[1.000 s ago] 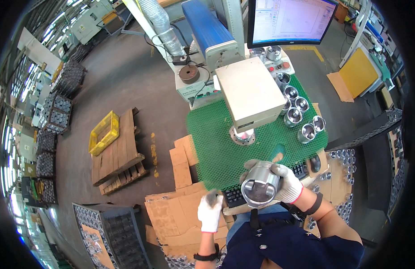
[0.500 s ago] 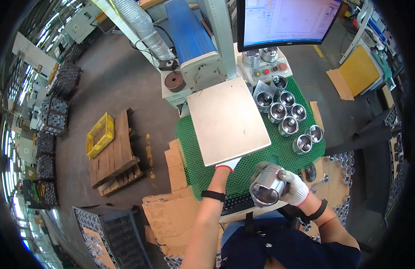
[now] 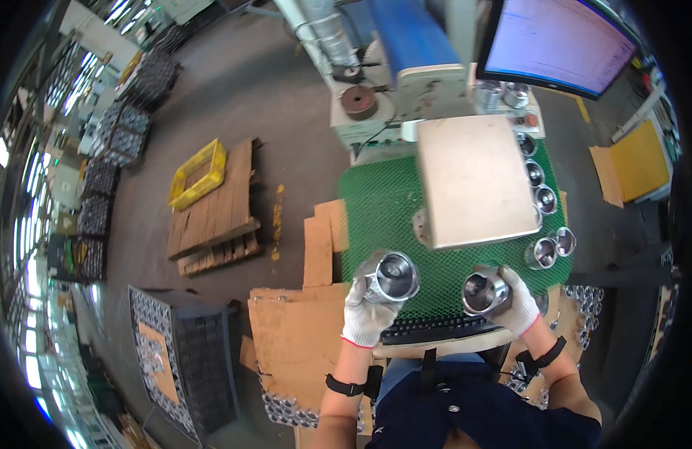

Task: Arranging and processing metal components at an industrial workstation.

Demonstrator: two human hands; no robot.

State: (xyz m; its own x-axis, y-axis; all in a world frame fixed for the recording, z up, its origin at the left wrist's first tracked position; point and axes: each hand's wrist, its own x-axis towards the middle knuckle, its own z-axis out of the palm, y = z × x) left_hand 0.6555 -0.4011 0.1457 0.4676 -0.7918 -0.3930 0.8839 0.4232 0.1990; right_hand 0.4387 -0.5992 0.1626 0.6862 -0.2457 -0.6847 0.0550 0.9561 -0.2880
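In a white glove, my left hand grips a shiny metal piston, its hollow end turned up toward me. My right hand, also gloved, is closed round another piston, tilted with its opening to the left. Both are held above the near edge of a green mesh mat. More pistons stand on the mat's right side, some partly hidden behind a pale box-shaped machine cover. Below my hands lies a black keyboard.
Behind the cover rises a blue machine column; a monitor hangs at the upper right. Cardboard sheets lie left of the bench. Farther left are a wooden pallet with a yellow crate and a dark bin.
My left hand has come out from under the pale cover and now holds a piston. My right hand still grips its piston. The view has shifted, so the bench sits farther right.
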